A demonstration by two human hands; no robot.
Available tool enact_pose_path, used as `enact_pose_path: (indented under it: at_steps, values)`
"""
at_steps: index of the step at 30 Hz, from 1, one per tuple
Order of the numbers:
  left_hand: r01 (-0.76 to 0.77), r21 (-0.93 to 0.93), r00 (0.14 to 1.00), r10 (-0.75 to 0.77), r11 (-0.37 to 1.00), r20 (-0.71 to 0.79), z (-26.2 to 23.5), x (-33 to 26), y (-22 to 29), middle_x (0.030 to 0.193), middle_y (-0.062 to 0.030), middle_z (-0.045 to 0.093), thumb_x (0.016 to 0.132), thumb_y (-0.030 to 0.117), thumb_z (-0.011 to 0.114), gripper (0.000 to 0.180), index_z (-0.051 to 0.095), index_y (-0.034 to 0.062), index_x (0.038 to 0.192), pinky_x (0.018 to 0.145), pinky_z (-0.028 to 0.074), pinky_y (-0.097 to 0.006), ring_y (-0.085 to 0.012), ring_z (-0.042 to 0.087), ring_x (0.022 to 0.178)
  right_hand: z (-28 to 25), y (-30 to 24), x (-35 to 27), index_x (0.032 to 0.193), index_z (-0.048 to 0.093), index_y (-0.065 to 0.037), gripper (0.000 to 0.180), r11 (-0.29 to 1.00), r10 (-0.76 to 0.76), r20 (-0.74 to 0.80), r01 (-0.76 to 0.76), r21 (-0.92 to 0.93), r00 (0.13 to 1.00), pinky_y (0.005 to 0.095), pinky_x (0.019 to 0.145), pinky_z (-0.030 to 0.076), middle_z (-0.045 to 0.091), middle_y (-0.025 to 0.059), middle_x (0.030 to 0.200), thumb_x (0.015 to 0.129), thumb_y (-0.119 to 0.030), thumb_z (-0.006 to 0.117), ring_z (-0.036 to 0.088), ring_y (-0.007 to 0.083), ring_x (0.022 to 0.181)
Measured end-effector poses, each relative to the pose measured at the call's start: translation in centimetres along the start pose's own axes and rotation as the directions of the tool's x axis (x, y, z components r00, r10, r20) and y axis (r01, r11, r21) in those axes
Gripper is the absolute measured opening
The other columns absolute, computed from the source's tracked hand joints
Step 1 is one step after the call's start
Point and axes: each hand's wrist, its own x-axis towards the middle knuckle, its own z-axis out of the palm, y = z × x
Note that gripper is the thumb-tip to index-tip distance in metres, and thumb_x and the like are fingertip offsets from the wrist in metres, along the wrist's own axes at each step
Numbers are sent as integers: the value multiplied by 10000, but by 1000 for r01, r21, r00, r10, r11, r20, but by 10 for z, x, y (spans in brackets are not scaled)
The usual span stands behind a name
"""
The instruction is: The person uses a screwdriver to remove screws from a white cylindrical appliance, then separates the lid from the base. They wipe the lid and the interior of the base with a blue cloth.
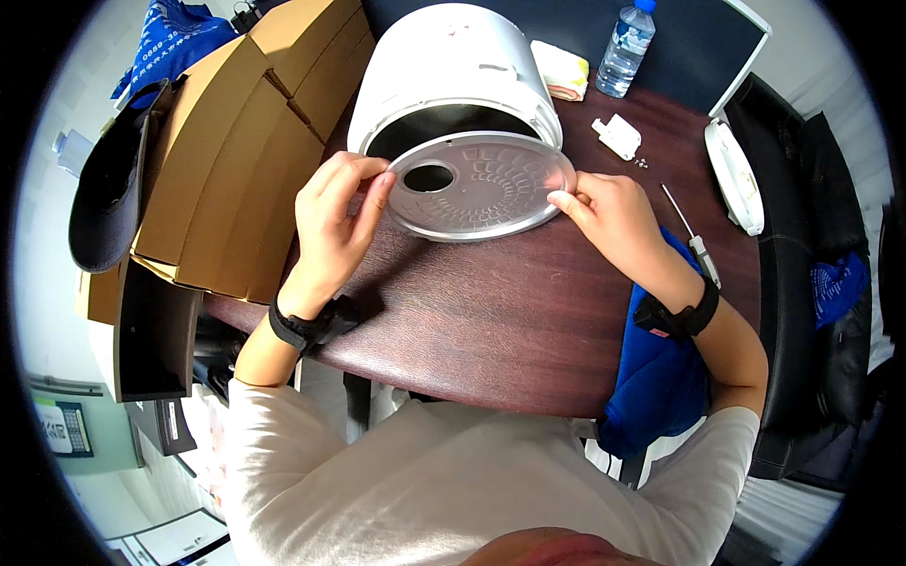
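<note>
Table: a dark brown wooden table [491, 321] with a rounded near edge fills the middle of the view; every place below is given from it.
Boxes: a stack of flat tan cardboard boxes [245, 141] leans at the table's left edge, with a dark cap [109, 198] resting on the stack's outer side.
Appliance body: a white round appliance housing [453, 75] lies tipped on its side at the table's far middle, its dark open mouth facing you.
Metal plate: a thin round silver plate [481, 184] with a dimpled pattern and one round hole near its left side sits just in front of that open mouth, held slightly above the tabletop at a tilt.
Your left hand: your left hand [335, 222] pinches the plate's left rim, thumb and fingertips closed on the edge beside the hole; a black band circles the wrist.
Your right hand: your right hand [613, 222] pinches the plate's right rim between thumb and fingers, also with a black wrist band.
White lid: a curved white lid piece [736, 174] lies at the table's right edge.
Bottle: a clear plastic water bottle [625, 47] with a blue cap stands at the table's far right.
Screwdriver: a slim screwdriver [694, 241] lies near the right edge, beside your right forearm.
Small part: a small white plastic piece [618, 135] lies right of the housing, with tiny screws [642, 162] just beside it.
</note>
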Motion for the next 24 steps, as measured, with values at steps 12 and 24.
enact_pose_path:
  at_steps: [12, 24]
  values:
    - [537, -393, 798, -296, 747, 525, 1, 12, 33, 814, -58, 674, 959, 82, 672, 131, 637, -32, 1013, 632, 527, -255, -111, 658, 698, -68, 0, -39, 1054, 746, -18, 338, 879, 289, 531, -441, 183, 797, 281, 526, 464, 661, 69, 673, 969, -328, 643, 633, 142, 575]
    - [105, -123, 827, -18, 987, 562, 19, 4, 36, 1022, -179, 695, 899, 76, 685, 322, 623, -20, 1199, 777, 549, -351, -309, 696, 870, -64, 67, -69, 896, 687, 9, 317, 684, 465, 736, -728, 55, 492, 226, 458, 452, 645, 44, 682, 984, -285, 609, 632, 116, 539]
